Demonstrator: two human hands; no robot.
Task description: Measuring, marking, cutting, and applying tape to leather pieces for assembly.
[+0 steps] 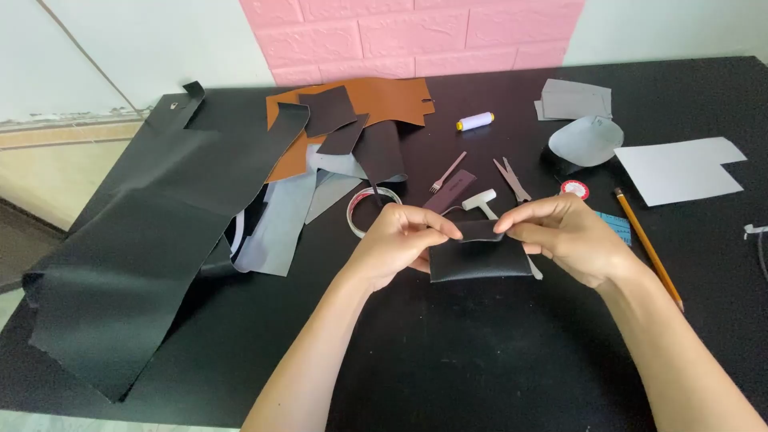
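A small folded piece of black leather [478, 258] is held just above the black table [480, 360], near its middle. My left hand [398, 242] pinches its upper left edge between thumb and fingers. Its upper right flap is pinched by my right hand [565, 236]. Both hands meet over the top fold of the piece. The lower part of the piece hangs flat toward me.
A large black leather sheet [144, 240] drapes over the table's left side, with brown [384, 100], grey and dark scraps behind it. A tape roll [364, 210], small mallet [480, 202], fork-like punch [446, 174], tweezers [512, 178], thread spool [475, 122], pencil [648, 248] and grey paper patterns [680, 170] lie behind the hands.
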